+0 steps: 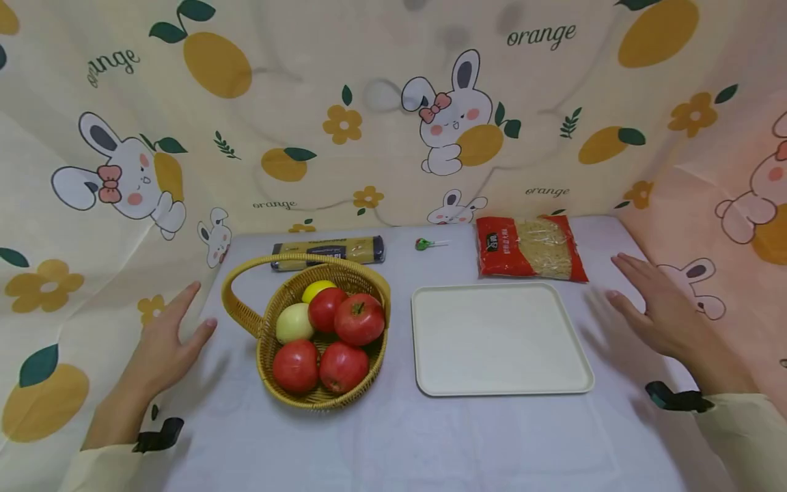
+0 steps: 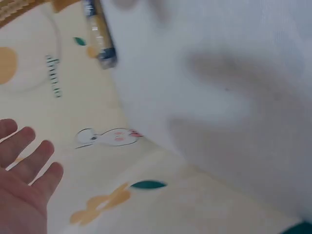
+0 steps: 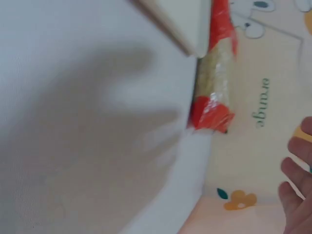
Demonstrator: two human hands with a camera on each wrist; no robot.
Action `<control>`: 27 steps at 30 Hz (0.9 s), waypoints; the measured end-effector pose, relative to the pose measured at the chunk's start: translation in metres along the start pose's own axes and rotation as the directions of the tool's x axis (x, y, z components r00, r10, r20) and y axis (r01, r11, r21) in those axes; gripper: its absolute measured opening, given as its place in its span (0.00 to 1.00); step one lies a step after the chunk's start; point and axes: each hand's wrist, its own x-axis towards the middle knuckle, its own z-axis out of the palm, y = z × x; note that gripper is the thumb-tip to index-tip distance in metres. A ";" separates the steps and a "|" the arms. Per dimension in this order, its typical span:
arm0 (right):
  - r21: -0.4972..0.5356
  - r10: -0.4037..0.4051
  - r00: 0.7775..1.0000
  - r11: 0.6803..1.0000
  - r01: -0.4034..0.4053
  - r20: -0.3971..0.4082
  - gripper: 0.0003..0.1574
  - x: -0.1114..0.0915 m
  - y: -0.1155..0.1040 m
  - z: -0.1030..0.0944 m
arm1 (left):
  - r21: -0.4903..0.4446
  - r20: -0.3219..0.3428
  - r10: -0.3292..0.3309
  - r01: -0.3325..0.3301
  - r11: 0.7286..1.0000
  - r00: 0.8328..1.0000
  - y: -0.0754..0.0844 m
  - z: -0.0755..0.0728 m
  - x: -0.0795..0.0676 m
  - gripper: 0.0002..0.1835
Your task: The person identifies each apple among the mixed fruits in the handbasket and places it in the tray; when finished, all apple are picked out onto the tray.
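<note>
My left hand [image 1: 161, 348] hovers at the left side with straight, spread fingers and holds nothing. Nearest to it is a wicker basket [image 1: 263, 369] with a tall handle, holding several red apple-like fruits [image 1: 296, 365], a pale green round fruit [image 1: 294, 323] and a yellow fruit [image 1: 317, 290]. On the right, my right hand [image 1: 660, 311] is likewise held with extended fingers and touches nothing. Close to it are a white rectangular tray [image 1: 501, 342] and a red packet of noodles [image 1: 531, 247]. The right wrist view shows the packet's end [image 3: 212, 114] beside the tray's corner [image 3: 195, 44].
Behind the basket lies a yellow and dark roll-shaped package [image 1: 363, 250]. A small green-and-red lollipop [image 1: 423, 244] rests between it and the noodles. Printed cloth walls [image 1: 369, 68] with rabbits and oranges enclose the white tabletop [image 1: 393, 451] at the back and sides.
</note>
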 end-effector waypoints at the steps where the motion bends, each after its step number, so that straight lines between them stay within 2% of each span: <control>1: 0.027 0.010 1.000 1.000 -0.010 -0.003 0.47 -0.002 -0.002 -0.002 | -0.016 -0.004 -0.024 0.024 1.000 1.000 0.003 -0.005 -0.005 0.42; 4: 0.085 0.022 1.000 0.996 -0.020 -0.022 0.43 -0.007 -0.008 -0.007 | -0.069 -0.023 -0.060 0.058 0.996 0.998 0.014 -0.018 -0.022 0.40; 7: 0.127 0.031 0.999 0.992 -0.027 -0.037 0.40 -0.013 -0.014 -0.011 | -0.151 -0.045 -0.054 0.046 0.987 0.998 0.022 -0.028 -0.037 0.39; 10: 0.161 0.039 0.998 0.987 -0.032 -0.042 0.37 -0.018 -0.018 -0.014 | -0.255 -0.042 -0.033 0.021 0.967 0.999 0.031 -0.034 -0.048 0.39; 14: 0.188 0.047 0.998 0.981 -0.041 -0.029 0.34 -0.022 -0.022 -0.015 | -0.384 -0.007 0.049 -0.048 0.922 0.999 0.051 -0.040 -0.057 0.36; 19: 0.189 0.074 0.997 0.980 -0.070 -0.013 0.31 -0.025 -0.025 -0.008 | -0.497 0.068 0.166 -0.110 0.861 0.984 0.074 -0.039 -0.057 0.36; 23: 0.252 0.109 0.994 0.962 -0.101 -0.019 0.28 -0.024 -0.024 0.007 | -0.562 0.107 0.222 -0.126 0.818 0.969 0.088 -0.023 -0.047 0.36; 27: 0.311 0.138 0.990 0.941 -0.135 0.012 0.29 -0.024 -0.021 0.022 | -0.623 0.132 0.265 -0.128 0.772 0.955 0.098 -0.003 -0.033 0.35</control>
